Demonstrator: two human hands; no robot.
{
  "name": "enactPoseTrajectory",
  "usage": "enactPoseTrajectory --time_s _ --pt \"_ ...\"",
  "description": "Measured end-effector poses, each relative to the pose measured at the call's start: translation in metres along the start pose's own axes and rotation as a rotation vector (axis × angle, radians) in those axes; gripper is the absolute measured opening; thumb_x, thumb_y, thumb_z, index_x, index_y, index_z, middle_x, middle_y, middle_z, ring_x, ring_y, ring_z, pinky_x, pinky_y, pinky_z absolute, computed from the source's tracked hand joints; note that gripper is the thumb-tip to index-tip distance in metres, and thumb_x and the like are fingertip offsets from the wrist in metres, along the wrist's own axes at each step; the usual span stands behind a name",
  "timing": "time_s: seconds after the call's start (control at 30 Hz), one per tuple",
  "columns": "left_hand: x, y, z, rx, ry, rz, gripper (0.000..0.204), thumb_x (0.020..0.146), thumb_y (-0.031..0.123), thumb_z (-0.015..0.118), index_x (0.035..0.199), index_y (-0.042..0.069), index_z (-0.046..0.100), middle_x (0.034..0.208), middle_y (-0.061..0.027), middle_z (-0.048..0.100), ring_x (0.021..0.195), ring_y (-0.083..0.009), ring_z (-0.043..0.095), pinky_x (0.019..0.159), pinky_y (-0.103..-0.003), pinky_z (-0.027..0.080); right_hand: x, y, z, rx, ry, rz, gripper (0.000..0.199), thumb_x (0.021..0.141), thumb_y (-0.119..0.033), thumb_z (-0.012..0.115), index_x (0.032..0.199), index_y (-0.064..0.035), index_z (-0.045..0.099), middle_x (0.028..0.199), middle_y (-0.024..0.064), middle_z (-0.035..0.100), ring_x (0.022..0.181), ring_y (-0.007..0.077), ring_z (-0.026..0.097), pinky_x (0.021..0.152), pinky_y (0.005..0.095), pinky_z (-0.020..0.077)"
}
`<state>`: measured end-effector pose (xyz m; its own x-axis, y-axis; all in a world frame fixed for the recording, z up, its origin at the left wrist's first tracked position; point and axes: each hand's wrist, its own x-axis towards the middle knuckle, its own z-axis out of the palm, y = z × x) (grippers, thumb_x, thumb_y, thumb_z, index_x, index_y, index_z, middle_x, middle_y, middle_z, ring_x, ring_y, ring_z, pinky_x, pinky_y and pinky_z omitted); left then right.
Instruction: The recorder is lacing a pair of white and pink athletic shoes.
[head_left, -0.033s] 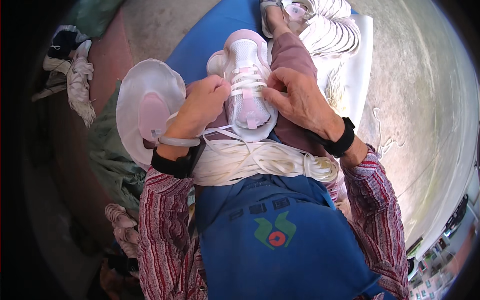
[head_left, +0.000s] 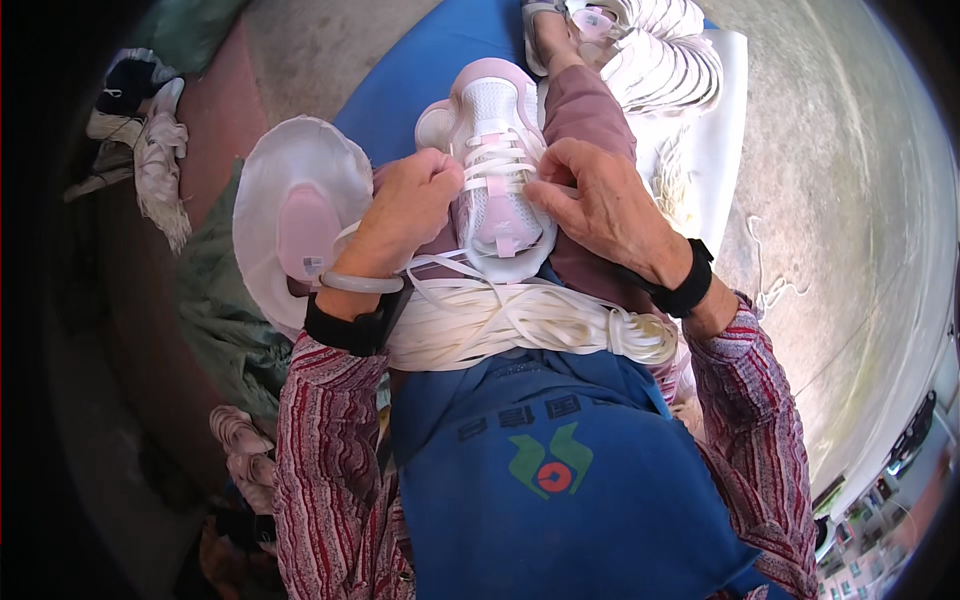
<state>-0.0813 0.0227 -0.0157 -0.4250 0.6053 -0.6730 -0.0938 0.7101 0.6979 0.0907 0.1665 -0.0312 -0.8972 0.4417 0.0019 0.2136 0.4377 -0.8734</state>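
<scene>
A pink and white shoe upper (head_left: 500, 212), sole-less and partly laced, lies across my lap with its toe away from me. A white shoelace (head_left: 497, 168) crosses its front in several rows. My left hand (head_left: 415, 200) is closed at the upper's left edge, its fingertips pinched on the lace where it meets the eyelets. On the opposite edge my right hand (head_left: 605, 205) pinches the lace between thumb and forefinger; the fingertips partly hide it. Below the upper, a thick bundle of white laces (head_left: 520, 325) rests across my waist, with loose strands looping up toward my left hand.
Another white upper with a pink insole (head_left: 305, 230) lies by my left forearm. A row of stacked uppers (head_left: 665, 65) sits on a white sheet (head_left: 728, 130) at the far right. More uppers (head_left: 160, 155) lie at far left. A blue apron (head_left: 540, 440) covers my lap.
</scene>
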Motion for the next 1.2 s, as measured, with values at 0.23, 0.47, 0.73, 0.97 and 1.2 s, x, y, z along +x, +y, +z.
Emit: enactPoseTrajectory --time_s 0.23,0.47,0.73,0.97,1.2 --pt "0.008 -0.026 0.0 0.131 0.064 0.169 0.013 0.095 0.017 0.054 0.094 0.004 0.057 0.07 0.0016 0.05 0.054 -0.0084 0.044 0.046 -0.024 0.034 -0.009 -0.016 -0.011 -0.071 -0.198 -0.052 0.015 0.084 -0.012 0.067 0.086 0.0021 0.062 0.073 0.0212 0.062 0.072 0.0387 0.064 0.065 0.0425 0.0504" --pt "-0.008 -0.024 0.012 0.372 0.33 0.543 0.018 0.09 0.016 0.061 0.094 -0.001 0.056 0.082 -0.0156 0.062 0.078 -0.028 0.061 0.073 -0.038 0.049 -0.011 0.001 -0.036 -0.139 -0.247 -0.1 0.011 0.089 -0.01 0.067 0.092 0.0007 0.064 0.078 0.0146 0.061 0.069 0.0294 0.062 0.063 0.0366 0.049" --pt "-0.059 -0.02 0.019 0.513 0.203 0.378 0.018 0.087 0.015 0.066 0.092 0.0 0.058 0.082 -0.0158 0.062 0.076 -0.0325 0.063 0.069 -0.041 0.049 -0.009 -0.02 -0.004 -0.351 -0.122 -0.115 0.036 0.085 -0.016 0.07 0.118 -0.0082 0.057 0.093 0.0129 0.058 0.078 0.0339 0.064 0.066 0.0421 0.0522" --pt "-0.071 -0.05 0.042 0.031 -0.067 0.113 0.03 0.095 0.021 0.057 0.111 -0.004 0.06 0.082 -0.0133 0.069 0.073 -0.0227 0.065 0.071 -0.035 0.049 -0.015 -0.021 0.0 -0.422 -0.13 -0.16 0.027 0.087 -0.016 0.066 0.112 -0.0105 0.057 0.088 0.0112 0.054 0.074 0.0336 0.063 0.058 0.0419 0.0515" --pt "-0.068 -0.033 0.032 -0.065 -0.082 0.032 0.026 0.096 0.021 0.056 0.108 -0.002 0.061 0.076 -0.0033 0.063 0.069 -0.0079 0.054 0.064 -0.025 0.045 -0.004 -0.02 0.013 -0.615 -0.009 -0.219 0.013 0.08 -0.012 0.062 0.09 -0.004 0.059 0.088 0.0126 0.056 0.066 0.0274 0.066 0.052 0.0394 0.0512"
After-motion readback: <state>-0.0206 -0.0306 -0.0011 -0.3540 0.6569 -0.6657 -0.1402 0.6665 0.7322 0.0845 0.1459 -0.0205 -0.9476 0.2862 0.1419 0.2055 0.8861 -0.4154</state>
